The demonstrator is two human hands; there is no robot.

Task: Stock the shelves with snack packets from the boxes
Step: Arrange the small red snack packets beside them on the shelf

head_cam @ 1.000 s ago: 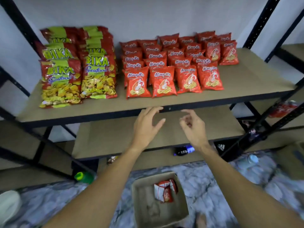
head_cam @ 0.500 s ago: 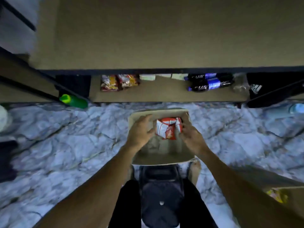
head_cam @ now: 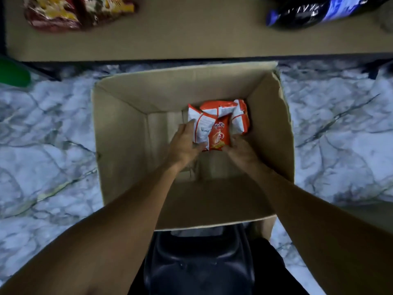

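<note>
- An open cardboard box [head_cam: 119, 145] stands on the marble-patterned floor [head_cam: 42, 145], just in front of a low shelf [head_cam: 191, 35].
- The snack packets [head_cam: 219, 122], a small red-and-white bunch, lie at the bottom of the box towards its far right corner.
- One packet faces front: red, with white lettering and a pale figure beneath it, too blurred to read. The others show white backs with small print that cannot be made out.
- The left hand [head_cam: 185, 143] grips the bunch on its left side, fingers [head_cam: 189, 126] curled round a white-backed packet.
- The right hand [head_cam: 242, 147] holds the lower right of the bunch, fingers bent in against the red packet, their tips hidden.
- On the shelf lie yellow-and-red snack bags [head_cam: 63, 11] at the left and a dark bottle [head_cam: 319, 11] with a blue label at the right; the writing on both is smeared.
- A green object [head_cam: 12, 73] lies at the left edge, beside the shelf.
</note>
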